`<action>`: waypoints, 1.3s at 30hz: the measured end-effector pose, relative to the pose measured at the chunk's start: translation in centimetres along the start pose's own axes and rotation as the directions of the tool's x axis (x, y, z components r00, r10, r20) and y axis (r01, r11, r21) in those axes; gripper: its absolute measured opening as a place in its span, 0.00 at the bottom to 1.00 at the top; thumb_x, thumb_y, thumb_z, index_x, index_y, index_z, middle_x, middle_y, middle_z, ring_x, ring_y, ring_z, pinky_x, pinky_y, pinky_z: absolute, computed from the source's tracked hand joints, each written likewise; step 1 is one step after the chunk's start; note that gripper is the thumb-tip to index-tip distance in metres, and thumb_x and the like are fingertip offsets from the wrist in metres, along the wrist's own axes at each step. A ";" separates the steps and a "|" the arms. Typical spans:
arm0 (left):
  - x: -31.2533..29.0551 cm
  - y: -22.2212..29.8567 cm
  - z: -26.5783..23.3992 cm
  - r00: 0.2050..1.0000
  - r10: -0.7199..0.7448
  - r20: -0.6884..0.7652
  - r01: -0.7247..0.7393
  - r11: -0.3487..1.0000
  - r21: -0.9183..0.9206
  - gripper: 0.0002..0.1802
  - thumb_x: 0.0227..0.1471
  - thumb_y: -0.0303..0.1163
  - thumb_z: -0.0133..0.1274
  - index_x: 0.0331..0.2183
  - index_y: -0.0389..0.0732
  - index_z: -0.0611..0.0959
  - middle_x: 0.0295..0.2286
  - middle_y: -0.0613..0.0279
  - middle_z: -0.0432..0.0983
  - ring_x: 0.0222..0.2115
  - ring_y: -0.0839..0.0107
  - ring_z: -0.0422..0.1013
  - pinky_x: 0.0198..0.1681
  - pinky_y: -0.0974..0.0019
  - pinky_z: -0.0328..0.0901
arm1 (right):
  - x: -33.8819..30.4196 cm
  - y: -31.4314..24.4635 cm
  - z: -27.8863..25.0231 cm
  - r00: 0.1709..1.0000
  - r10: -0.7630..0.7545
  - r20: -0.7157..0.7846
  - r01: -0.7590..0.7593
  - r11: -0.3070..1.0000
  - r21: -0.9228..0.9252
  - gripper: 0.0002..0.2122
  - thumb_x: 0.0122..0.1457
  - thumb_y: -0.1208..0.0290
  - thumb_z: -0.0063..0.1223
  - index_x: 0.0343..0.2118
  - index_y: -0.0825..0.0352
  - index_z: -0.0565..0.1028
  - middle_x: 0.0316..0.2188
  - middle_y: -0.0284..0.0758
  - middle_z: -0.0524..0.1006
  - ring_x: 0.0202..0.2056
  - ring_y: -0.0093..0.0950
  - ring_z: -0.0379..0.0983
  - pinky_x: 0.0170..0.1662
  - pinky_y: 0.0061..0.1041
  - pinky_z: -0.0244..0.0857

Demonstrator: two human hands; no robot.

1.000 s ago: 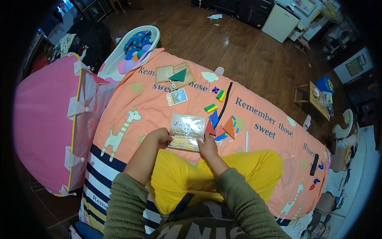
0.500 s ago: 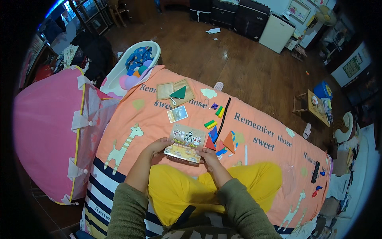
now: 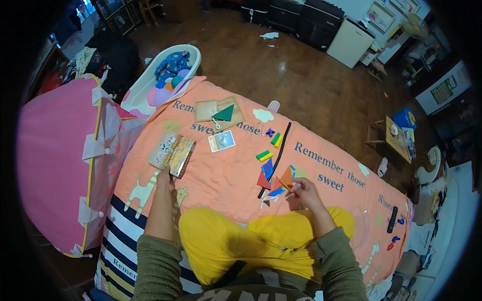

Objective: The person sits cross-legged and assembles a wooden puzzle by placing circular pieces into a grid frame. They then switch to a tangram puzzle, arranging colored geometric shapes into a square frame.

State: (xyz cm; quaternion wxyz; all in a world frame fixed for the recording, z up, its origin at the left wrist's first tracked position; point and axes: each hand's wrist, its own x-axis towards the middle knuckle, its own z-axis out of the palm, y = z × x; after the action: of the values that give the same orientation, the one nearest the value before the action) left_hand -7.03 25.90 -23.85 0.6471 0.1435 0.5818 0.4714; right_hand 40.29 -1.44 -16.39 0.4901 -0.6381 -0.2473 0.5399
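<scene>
My left hand (image 3: 164, 181) grips the lower edge of a flat printed game box (image 3: 179, 156), which is tilted over the left of the bed, its grey-brown face and yellow picture side showing. At the right, my right hand (image 3: 305, 193) has bent fingers pinching the edge of an orange triangle (image 3: 286, 178). Beside that triangle lie a red triangle (image 3: 263, 181), a blue piece (image 3: 267, 166), a small dark triangle (image 3: 266, 203) and several thin sticks. A long black strip (image 3: 283, 148) runs past them. Green and yellow bars (image 3: 264, 155) lie farther off.
A wooden tray (image 3: 205, 111) with a green triangle (image 3: 224, 113) lies at the far side of the bed, near a picture card (image 3: 222, 141). A pink play tent (image 3: 60, 165) stands left, a white tub (image 3: 133, 98) beyond. A remote control (image 3: 392, 219) lies right.
The game box has gone left in my left hand and tipped over. My right hand has let go of it and moved right to the orange triangle. A small dark triangle now shows there.
</scene>
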 end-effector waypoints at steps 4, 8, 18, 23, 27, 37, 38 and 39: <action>-0.6 0.8 4.0 0.903 0.250 -0.350 -0.018 0.835 0.551 0.30 0.54 0.31 0.54 0.53 0.24 0.66 0.49 0.45 0.68 0.51 0.55 0.66 0.51 0.57 0.66 | -3.3 -2.1 -4.1 0.977 0.090 -0.191 -0.106 0.991 -0.078 0.13 0.60 0.85 0.42 0.48 0.74 0.67 0.28 0.38 0.75 0.33 0.27 0.75 0.36 0.24 0.73; -1.2 1.9 7.2 0.745 0.667 0.015 -0.279 0.291 0.915 0.40 0.47 0.34 0.58 0.56 0.23 0.61 0.55 0.38 0.60 0.58 0.47 0.56 0.60 0.56 0.55 | -3.2 -2.2 -2.9 0.980 0.085 -0.178 -0.111 0.984 -0.140 0.12 0.60 0.84 0.44 0.48 0.73 0.68 0.31 0.39 0.76 0.36 0.28 0.75 0.38 0.24 0.72; 3.0 3.8 22.9 0.812 0.118 0.572 -0.577 0.011 0.817 0.27 0.49 0.31 0.52 0.49 0.26 0.70 0.49 0.33 0.67 0.49 0.44 0.68 0.54 0.51 0.63 | -1.0 0.4 -0.8 0.984 -0.057 -0.169 0.009 0.962 -0.272 0.10 0.63 0.74 0.46 0.42 0.74 0.74 0.32 0.36 0.77 0.32 0.20 0.71 0.37 0.20 0.66; 8.7 2.8 22.9 0.941 0.280 0.191 -0.202 0.013 0.979 0.42 0.46 0.48 0.60 0.53 0.27 0.66 0.51 0.39 0.66 0.52 0.44 0.65 0.56 0.52 0.61 | -0.3 0.4 -0.4 0.988 -0.075 -0.135 0.018 0.924 -0.381 0.11 0.62 0.74 0.46 0.44 0.74 0.73 0.26 0.32 0.75 0.28 0.19 0.70 0.34 0.19 0.65; 7.9 1.4 26.4 0.891 0.439 0.116 -0.154 0.052 0.987 0.44 0.45 0.51 0.61 0.54 0.29 0.66 0.54 0.42 0.63 0.57 0.48 0.58 0.58 0.52 0.57 | 0.4 0.5 -0.5 0.984 0.030 -0.178 -0.076 0.963 -0.258 0.11 0.63 0.75 0.45 0.45 0.75 0.73 0.25 0.32 0.75 0.28 0.18 0.70 0.34 0.18 0.65; 4.4 -1.3 30.8 0.558 0.139 0.818 -0.674 -0.500 0.545 0.34 0.39 0.48 0.65 0.46 0.43 0.74 0.44 0.55 0.71 0.50 0.56 0.65 0.54 0.52 0.54 | 0.4 -0.3 0.3 0.989 -0.045 -0.142 -0.033 0.863 -0.505 0.11 0.59 0.73 0.51 0.44 0.70 0.75 0.28 0.41 0.77 0.28 0.28 0.75 0.34 0.23 0.68; 4.5 -0.9 30.5 0.613 0.106 0.783 -0.654 -0.488 0.578 0.33 0.39 0.48 0.65 0.45 0.43 0.75 0.43 0.56 0.72 0.50 0.57 0.65 0.53 0.52 0.54 | 0.3 -0.9 0.4 0.990 -0.048 -0.130 -0.029 0.845 -0.533 0.11 0.59 0.73 0.51 0.44 0.70 0.75 0.28 0.41 0.77 0.29 0.29 0.76 0.34 0.24 0.69; 4.6 -0.5 30.1 0.596 0.102 0.796 -0.651 -0.519 0.554 0.32 0.39 0.46 0.65 0.45 0.43 0.74 0.40 0.55 0.74 0.46 0.57 0.69 0.51 0.54 0.56 | 0.3 -1.3 0.4 0.992 -0.051 -0.119 -0.025 0.827 -0.562 0.11 0.58 0.73 0.51 0.43 0.70 0.75 0.29 0.42 0.78 0.29 0.30 0.76 0.35 0.25 0.69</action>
State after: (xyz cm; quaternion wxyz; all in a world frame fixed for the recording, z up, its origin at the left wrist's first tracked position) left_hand 19.41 40.14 -18.57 0.0953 0.8865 0.4527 0.0096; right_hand 40.31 -0.58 -15.35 0.2995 -0.7858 -0.3673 0.3974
